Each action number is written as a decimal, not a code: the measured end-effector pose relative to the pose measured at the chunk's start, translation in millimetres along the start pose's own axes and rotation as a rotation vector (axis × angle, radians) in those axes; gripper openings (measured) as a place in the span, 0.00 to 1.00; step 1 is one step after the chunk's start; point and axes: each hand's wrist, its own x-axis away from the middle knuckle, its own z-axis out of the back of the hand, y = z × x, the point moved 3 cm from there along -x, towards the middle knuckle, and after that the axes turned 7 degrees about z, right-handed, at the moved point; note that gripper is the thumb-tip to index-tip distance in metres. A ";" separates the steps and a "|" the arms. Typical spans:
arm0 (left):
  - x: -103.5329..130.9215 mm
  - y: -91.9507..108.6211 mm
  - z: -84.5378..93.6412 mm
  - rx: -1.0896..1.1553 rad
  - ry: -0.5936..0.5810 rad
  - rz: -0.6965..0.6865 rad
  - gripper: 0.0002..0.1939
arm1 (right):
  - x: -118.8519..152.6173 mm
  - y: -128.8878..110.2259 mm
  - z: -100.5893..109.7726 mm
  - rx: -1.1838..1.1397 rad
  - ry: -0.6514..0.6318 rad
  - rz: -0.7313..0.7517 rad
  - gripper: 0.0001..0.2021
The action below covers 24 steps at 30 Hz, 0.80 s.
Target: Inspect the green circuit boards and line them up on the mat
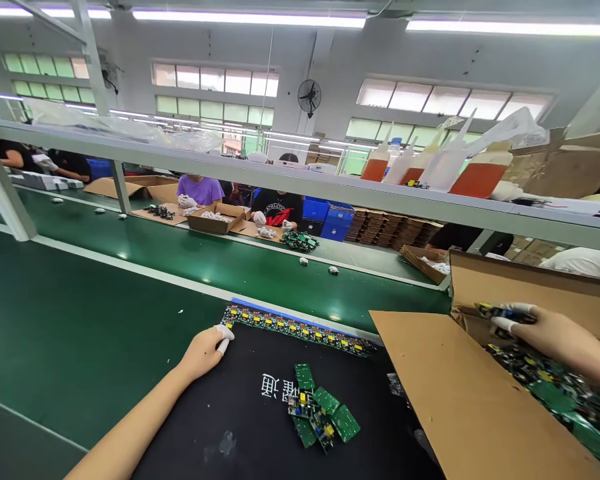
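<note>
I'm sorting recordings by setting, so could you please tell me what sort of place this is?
Probably an electronics assembly line: a row of circuit boards lies on a black mat, a cardboard box holds more, and people work along the far side of a green belt.

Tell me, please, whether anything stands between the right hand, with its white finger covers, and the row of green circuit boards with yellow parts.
Yes: the open brown cardboard box flap stands between the right hand and the row of boards, close to the row's right end.
</note>
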 end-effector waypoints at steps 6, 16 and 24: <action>-0.2 1.2 1.8 -0.020 0.014 -0.038 0.13 | 50.3 -167.6 -15.6 -0.259 -0.320 0.384 0.18; 5.4 10.0 7.9 -0.122 -0.007 -0.180 0.16 | 142.3 -317.8 -136.4 -0.023 -0.669 0.890 0.17; 6.7 8.1 5.9 -0.142 -0.004 -0.251 0.18 | 150.3 -292.5 -132.7 0.092 -0.672 0.899 0.22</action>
